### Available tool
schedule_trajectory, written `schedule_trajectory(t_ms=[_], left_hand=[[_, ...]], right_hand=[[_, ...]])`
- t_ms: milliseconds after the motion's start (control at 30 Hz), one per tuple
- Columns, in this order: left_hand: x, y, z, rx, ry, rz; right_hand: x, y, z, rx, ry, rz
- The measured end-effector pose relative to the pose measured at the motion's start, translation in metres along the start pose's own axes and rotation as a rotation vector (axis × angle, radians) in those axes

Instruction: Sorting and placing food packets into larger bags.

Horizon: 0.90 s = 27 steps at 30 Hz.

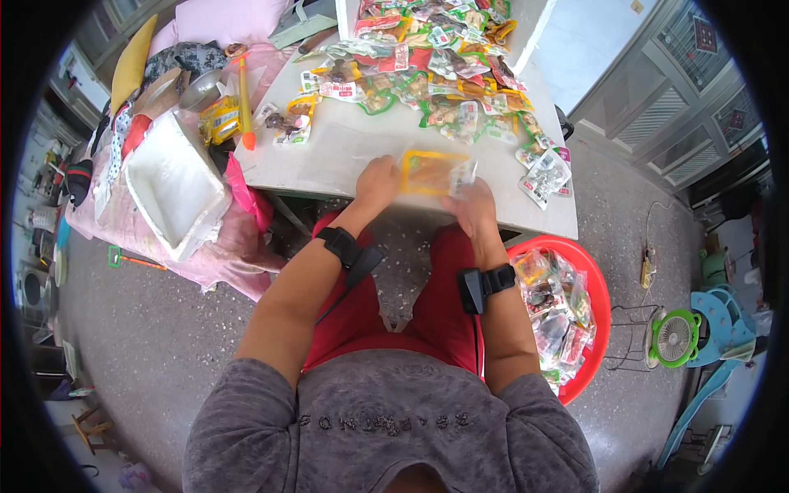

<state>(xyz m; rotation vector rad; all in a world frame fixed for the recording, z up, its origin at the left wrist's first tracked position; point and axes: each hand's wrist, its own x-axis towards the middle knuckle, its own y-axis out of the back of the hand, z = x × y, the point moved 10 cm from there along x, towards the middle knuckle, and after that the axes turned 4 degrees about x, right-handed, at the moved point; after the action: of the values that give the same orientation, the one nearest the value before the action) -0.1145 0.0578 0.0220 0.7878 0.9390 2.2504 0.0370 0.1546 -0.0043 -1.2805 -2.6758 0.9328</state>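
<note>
Between my hands, over the front part of the white table, is a blurred clear packet with a yellow border. My right hand grips its right end. My left hand is at its left edge, fingers curled; whether it grips the packet or the clear plastic film to its left cannot be told. Beyond my hands lies a spread pile of sealed food packets in red, green and yellow. A few packets lie apart at the left, and silvery ones lie near the right edge.
A red plastic tub full of packets stands below the table's right corner. On the pink-covered surface at left are a white foam box, a metal bowl and a yellow bag. A green fan stands at far right.
</note>
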Motion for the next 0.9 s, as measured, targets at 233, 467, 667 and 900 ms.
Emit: schedule_trajectory(t_ms=[233, 467, 667, 900], left_hand=[[-0.006, -0.001, 0.012, 0.107, -0.031, -0.003], [-0.007, 0.005, 0.038, 0.022, -0.184, 0.087], [-0.003, 0.000, 0.029, 0.142, -0.131, 0.070], [-0.007, -0.003, 0.040, 0.088, -0.195, 0.035]], right_hand=[[0.010, 0.003, 0.017, 0.105, -0.028, 0.022], [0.024, -0.038, 0.036, 0.024, -0.020, -0.059], [0.035, -0.035, 0.016, -0.675, 0.008, -0.037], [0.030, -0.057, 0.026, -0.611, -0.068, -0.101]])
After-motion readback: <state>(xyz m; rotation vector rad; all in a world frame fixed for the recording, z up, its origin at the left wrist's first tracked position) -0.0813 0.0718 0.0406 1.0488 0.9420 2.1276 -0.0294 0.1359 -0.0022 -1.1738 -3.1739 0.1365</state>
